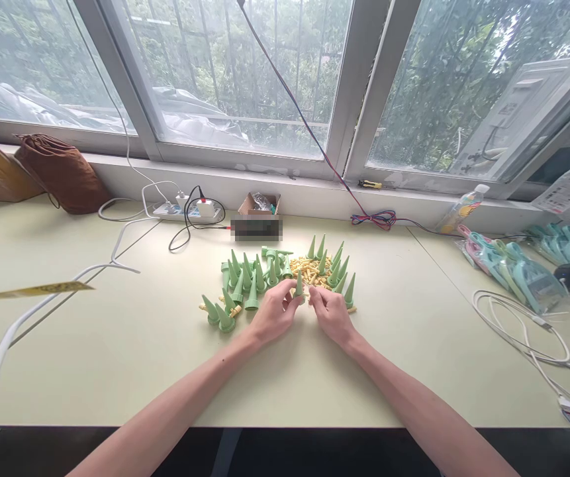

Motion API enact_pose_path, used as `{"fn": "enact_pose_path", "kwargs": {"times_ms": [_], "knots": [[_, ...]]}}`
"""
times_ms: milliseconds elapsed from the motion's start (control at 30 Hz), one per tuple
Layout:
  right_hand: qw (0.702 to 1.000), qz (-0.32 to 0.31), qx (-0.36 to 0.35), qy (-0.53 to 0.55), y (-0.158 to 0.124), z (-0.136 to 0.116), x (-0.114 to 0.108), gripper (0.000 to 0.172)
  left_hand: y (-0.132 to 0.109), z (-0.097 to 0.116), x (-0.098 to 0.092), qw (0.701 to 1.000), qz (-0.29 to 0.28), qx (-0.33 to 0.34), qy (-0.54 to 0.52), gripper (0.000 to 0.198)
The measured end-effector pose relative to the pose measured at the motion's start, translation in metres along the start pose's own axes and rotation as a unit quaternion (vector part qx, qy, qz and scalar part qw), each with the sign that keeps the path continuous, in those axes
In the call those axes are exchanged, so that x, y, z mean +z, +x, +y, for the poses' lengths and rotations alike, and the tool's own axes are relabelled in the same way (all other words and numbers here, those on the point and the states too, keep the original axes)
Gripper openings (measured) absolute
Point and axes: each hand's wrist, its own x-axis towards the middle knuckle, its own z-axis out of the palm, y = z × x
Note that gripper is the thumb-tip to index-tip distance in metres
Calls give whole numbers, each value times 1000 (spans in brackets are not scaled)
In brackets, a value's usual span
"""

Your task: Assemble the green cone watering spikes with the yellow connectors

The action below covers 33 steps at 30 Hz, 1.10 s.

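My left hand (275, 310) is closed around the base of a green plastic watering spike (299, 283), its point upward. Close to its right side, my right hand (335, 317) pinches a small pale yellow piece (307, 293), partly hidden by the fingers, against or very near the spike's base. Behind both hands lies a pile of small yellow pieces (305, 270). More green spikes (251, 291) stand and lie left of the pile, and several others (337, 270) stand along its right side. A small group of spikes (225, 319) with yellow pieces in them stands nearer, beside my left wrist.
A small cardboard box (265, 202), a power strip (165, 212) and bundled red-blue wire (377, 220) are at the back. Right are a bottle (463, 209), bagged plastic clips (518, 271) and white cables (518, 328). Left are a brown pouch (63, 172) and a white bar (31, 321).
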Motion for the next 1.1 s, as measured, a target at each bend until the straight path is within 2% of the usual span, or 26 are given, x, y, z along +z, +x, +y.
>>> {"fn": "enact_pose_path", "kwargs": {"times_ms": [200,500,700,867,1100], "knots": [[999,0,-8,33,-1,-5,-1,26,2,3,0,998,19,-43,-29,11],[999,2,-16,35,-1,0,1,25,1,-1,0,999,20,-37,-12,11],[999,-5,-12,33,-2,2,1,28,1,-5,-1,1000,7,-7,8,10],[1000,24,-13,1,-1,6,1,42,-2,-3,1,1000,-13,21,18,10],[999,37,-14,-27,0,6,1,44,-4,2,1,997,-28,69,19,7]]}}
